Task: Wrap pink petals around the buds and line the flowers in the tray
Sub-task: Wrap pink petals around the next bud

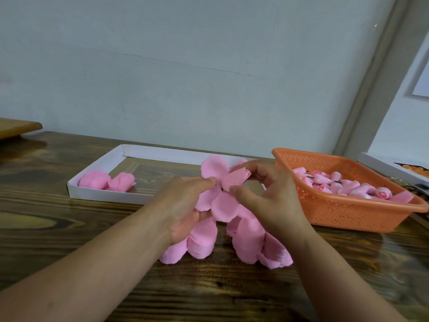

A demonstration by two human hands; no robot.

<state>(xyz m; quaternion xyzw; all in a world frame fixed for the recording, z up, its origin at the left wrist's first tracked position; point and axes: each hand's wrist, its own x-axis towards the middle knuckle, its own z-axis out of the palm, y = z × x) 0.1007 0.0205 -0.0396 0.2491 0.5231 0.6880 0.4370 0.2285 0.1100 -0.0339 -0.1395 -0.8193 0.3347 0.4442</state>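
Head view: left hand (185,205) pinches the petal cluster (218,196), right hand (267,194) curls a petal round the bud (236,178), both above the table (69,228). Two flowers (106,181) lie in the tray (97,196)'s left end; more buds in the basket (336,212) at right.

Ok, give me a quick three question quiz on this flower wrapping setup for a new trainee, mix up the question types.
1. True or false: the white tray already holds two wrapped flowers.
2. Which container holds the unwrapped buds? A) white tray B) orange basket C) wooden board
3. Fill in: the loose pink petals lie on the ____, below the hands.

Key:
1. True, at its left end.
2. B.
3. Table. The left hand and right hand both hold the flower being wrapped.
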